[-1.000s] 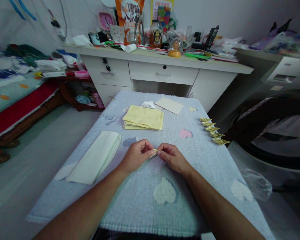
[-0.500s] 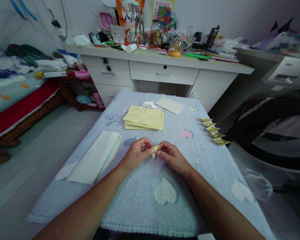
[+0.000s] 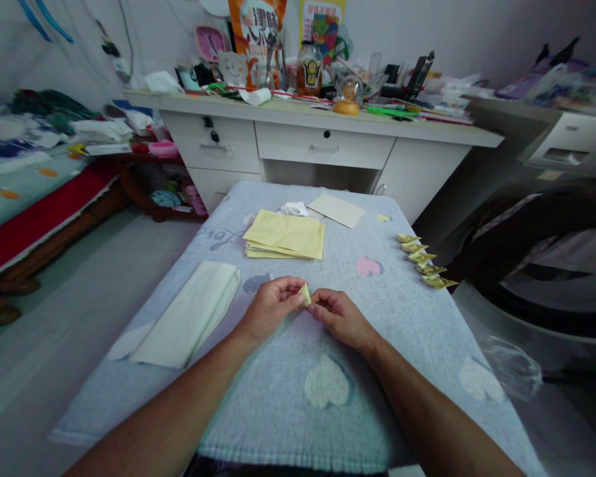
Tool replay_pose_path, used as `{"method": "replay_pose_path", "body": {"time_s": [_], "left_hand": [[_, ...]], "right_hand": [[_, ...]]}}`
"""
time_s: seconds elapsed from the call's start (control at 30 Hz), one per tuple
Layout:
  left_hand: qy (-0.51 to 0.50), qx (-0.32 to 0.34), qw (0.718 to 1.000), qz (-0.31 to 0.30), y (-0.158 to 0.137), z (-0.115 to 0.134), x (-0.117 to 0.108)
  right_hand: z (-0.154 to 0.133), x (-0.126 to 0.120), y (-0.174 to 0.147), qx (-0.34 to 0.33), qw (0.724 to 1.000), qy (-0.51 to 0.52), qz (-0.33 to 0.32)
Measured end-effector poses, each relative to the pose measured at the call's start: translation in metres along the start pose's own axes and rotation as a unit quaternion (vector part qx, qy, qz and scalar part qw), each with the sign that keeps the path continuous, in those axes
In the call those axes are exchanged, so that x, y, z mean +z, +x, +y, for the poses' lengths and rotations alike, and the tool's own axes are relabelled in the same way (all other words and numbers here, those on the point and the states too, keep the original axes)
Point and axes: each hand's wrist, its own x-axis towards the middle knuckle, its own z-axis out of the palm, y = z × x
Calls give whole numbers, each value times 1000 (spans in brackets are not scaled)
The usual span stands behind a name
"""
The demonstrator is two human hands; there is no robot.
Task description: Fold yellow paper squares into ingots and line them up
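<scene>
A small folded piece of yellow paper [image 3: 305,294] is held above the cloth-covered table, its pointed tip upward. My left hand [image 3: 274,303] pinches it between thumb and fingers. From the other side, my right hand [image 3: 342,314] closes its thumb and forefinger at the paper's lower right edge. Beyond the hands lies a stack of yellow paper sheets [image 3: 284,233]. Along the table's right edge stands a row of several folded yellow paper pieces [image 3: 424,262], pointed at their ends.
A folded pale cloth or paper bundle [image 3: 189,315] lies left of my hands. Toward the back are a crumpled white tissue [image 3: 294,209] and a flat beige card [image 3: 336,210]. A cluttered white desk [image 3: 322,142] stands behind; a washing machine [image 3: 566,142] is at right.
The folded paper has been turned, so its point now faces up and less of it shows. My right hand has shifted slightly down; the left stays almost in place.
</scene>
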Motion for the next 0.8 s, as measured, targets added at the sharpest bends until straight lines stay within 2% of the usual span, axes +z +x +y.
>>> {"method": "replay_pose_path", "body": {"time_s": [0.3,0.47,0.57,0.67,0.8], "left_hand": [[14,4,1000,-22,-1,1,1],[11,22,999,-29,0,0,0],[10,27,999,-31,1,-1,0],[31,28,998,-42,1,-2,2],[99,37,993,-44,-1,-3,6]], "right_hand": [[3,1,2,-1,1000,-9,19],[0,-5,2,23,998,51,-18],[-2,-6,3,43,995,87,-7],[-2,-3,5,18,992,124,25],[1,1,6,-3,988,150,36]]}}
